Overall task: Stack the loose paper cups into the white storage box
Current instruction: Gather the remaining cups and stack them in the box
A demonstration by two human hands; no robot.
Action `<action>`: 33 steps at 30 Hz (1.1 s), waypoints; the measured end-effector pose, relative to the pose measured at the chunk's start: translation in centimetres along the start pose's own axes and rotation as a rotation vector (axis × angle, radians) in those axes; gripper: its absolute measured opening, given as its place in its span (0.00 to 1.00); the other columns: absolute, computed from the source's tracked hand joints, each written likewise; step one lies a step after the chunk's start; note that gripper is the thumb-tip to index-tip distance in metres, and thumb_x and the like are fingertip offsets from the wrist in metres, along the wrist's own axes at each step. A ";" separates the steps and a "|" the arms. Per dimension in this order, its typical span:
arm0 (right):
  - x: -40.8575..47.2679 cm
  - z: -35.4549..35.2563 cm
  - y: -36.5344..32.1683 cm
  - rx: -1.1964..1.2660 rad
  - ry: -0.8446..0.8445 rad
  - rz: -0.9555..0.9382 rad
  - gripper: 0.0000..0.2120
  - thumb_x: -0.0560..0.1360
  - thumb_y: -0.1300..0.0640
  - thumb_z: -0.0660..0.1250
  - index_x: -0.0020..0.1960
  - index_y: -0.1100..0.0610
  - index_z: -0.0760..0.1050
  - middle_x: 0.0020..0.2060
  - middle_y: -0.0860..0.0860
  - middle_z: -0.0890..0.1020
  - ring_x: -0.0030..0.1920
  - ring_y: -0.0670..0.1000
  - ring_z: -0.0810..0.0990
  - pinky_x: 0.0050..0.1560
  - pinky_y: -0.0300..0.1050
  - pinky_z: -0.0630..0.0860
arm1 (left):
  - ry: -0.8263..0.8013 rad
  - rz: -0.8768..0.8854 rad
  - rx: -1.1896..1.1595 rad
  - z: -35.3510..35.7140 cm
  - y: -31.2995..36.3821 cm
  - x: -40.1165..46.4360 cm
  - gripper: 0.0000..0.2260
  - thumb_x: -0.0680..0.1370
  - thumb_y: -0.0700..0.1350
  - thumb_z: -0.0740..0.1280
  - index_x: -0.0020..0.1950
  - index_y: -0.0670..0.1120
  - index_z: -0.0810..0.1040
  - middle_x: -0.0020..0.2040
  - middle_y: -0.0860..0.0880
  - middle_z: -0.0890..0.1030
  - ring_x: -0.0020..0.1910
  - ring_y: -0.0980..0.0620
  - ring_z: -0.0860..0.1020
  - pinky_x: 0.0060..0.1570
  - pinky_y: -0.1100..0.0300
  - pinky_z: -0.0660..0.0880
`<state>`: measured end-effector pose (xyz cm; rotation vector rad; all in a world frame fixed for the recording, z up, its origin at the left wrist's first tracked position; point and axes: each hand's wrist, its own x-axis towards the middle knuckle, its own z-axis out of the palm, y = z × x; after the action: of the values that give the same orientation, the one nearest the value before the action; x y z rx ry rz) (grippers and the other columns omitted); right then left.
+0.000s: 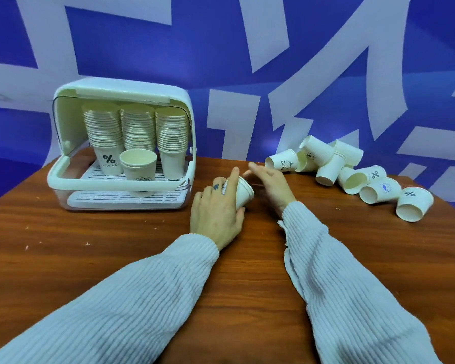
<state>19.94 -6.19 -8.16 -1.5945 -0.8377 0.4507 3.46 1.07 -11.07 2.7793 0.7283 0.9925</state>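
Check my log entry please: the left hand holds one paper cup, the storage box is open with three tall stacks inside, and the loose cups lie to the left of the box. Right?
Not quite. The head view shows the loose cups lying right of the storage box, not left. The rest holds: the left hand holds one paper cup, and the open box has three tall stacks.

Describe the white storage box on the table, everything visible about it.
The white storage box looks like glossy plastic with rounded corners. It stands upright at the table's far left, its front open and the clear front flap swung down. Inside, three tall cup stacks stand side by side at the back on a slotted white tray, with one short stack, mouth up, in front. A second slotted tray shows through the clear base. Neither hand touches it.
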 end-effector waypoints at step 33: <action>8.5 -2.5 3.9 -0.593 0.521 -0.006 0.21 0.74 0.46 0.71 0.64 0.50 0.71 0.67 0.53 0.69 0.61 0.61 0.79 0.61 0.55 0.76 | -0.013 -0.003 -0.258 0.1 0.1 0.4 0.36 0.77 0.58 0.66 0.81 0.57 0.53 0.69 0.52 0.69 0.61 0.49 0.76 0.54 0.55 0.74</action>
<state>28.32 -1.78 -10.02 -2.1198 -0.5932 -0.2503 3.82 1.19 -10.88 2.5589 0.5584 0.9896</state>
